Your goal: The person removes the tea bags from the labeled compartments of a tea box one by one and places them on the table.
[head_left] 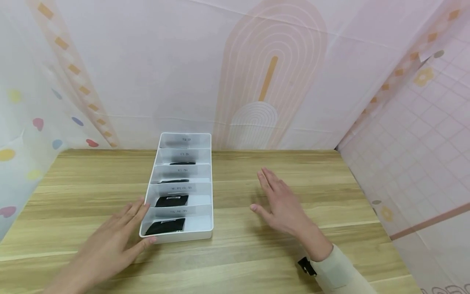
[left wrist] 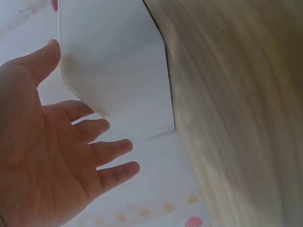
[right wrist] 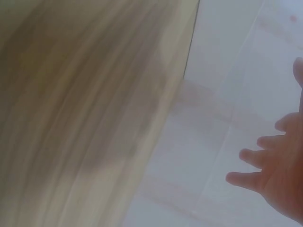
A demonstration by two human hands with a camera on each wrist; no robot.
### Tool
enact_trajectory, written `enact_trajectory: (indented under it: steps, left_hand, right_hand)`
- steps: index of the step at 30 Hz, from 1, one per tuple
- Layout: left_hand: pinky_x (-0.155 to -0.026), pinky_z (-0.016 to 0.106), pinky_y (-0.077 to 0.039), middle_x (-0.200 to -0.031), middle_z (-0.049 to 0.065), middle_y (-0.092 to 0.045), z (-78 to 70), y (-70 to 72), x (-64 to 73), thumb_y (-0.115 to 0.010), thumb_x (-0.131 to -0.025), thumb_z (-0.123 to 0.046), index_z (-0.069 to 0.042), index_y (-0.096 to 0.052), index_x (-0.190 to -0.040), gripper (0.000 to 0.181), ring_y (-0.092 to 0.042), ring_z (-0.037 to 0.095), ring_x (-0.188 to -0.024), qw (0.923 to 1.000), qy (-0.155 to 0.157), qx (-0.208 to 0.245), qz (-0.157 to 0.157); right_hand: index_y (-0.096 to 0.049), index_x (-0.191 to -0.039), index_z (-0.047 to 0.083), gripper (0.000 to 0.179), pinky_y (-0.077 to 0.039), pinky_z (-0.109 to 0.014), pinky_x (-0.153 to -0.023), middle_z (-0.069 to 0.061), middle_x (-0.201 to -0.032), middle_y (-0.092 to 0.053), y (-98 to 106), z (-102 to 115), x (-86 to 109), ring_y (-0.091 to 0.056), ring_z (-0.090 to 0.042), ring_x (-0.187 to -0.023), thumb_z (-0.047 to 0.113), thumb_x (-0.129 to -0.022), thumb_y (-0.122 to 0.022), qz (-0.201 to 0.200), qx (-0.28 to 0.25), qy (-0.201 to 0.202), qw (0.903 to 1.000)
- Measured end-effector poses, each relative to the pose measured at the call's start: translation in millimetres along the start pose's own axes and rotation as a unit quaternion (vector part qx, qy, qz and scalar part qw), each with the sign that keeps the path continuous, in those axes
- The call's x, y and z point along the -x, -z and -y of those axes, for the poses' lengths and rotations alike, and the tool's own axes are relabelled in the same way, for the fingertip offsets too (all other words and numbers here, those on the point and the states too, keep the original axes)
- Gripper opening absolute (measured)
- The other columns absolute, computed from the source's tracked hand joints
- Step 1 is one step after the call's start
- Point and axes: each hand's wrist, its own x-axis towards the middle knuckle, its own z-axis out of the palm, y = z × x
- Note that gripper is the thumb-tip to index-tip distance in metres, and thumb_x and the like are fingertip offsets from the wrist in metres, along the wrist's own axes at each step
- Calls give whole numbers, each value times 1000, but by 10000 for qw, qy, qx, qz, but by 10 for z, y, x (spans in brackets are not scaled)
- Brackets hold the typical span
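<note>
A white divided box (head_left: 183,237) is sitting toward ten o'clock from the middle of the table (head_left: 249,261), its five compartments running in a line away from the person. In the nearest, a flat black packet (head_left: 167,226) is lying tilted; another black packet (head_left: 171,201) is lying in the second. Thin dark edges (head_left: 175,181) are showing in the third and fourth; what the farthest is holding, I cannot tell. Labels (head_left: 178,211) are marking the compartments, too small to read. At the box's eight o'clock, the left hand (head_left: 111,241) is spreading, thumb and fingers touching around the near corner. At three o'clock, well apart from the box, the right hand (head_left: 280,208) is reaching over the table, fingers straight and thumb standing away. A pale sleeve (head_left: 339,271) is covering its forearm. At twelve o'clock, a pale cloth (head_left: 165,73) with a printed arch (head_left: 273,38) is hanging behind the table.
</note>
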Motion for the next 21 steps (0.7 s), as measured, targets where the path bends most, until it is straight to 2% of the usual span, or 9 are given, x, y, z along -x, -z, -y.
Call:
enact_trajectory:
  steps: [3, 5, 16, 21]
  left_hand:
    - [-130, 42, -8, -170, 18, -28, -3, -9, -8, -68, -100, -51, -5, -32, -164, 87, -33, 48, -151, 9999, 67, 64, 105]
    - [-130, 42, -9, -170, 18, -28, -6, -9, -11, -67, -101, -51, -4, -32, -164, 86, -31, 47, -152, 9998, 101, 85, 131]
    - [-130, 35, -5, -170, 17, -28, -7, -30, -4, -67, -102, -48, -2, -33, -163, 84, -32, 45, -152, 10000, 60, 29, 19]
    - [-130, 38, -7, -170, 18, -28, -11, -30, -12, -66, -102, -49, -2, -33, -163, 84, -31, 46, -152, 9999, 99, 55, 77]
  right_hand:
    - [-19, -166, -1, 89, -32, -60, -121, -22, -171, -20, -16, 68, -25, -27, -39, -155, 52, -105, -56, 81, -20, 24, 10000]
    - [-18, -166, 1, 90, -32, -59, -121, -21, -171, -20, -28, 113, -40, -29, -39, -155, 51, -104, -58, 110, -40, 44, 9999]
    - [-25, -165, 1, 89, -37, -57, -119, -18, -171, -25, -96, 358, -134, -38, -40, -150, 51, -102, -62, 46, -226, 323, 9992]
    - [-29, -164, 1, 88, -40, -59, -116, -18, -170, -28, -120, 476, -176, -42, -41, -146, 52, -101, -63, 10, -239, 462, 9986]
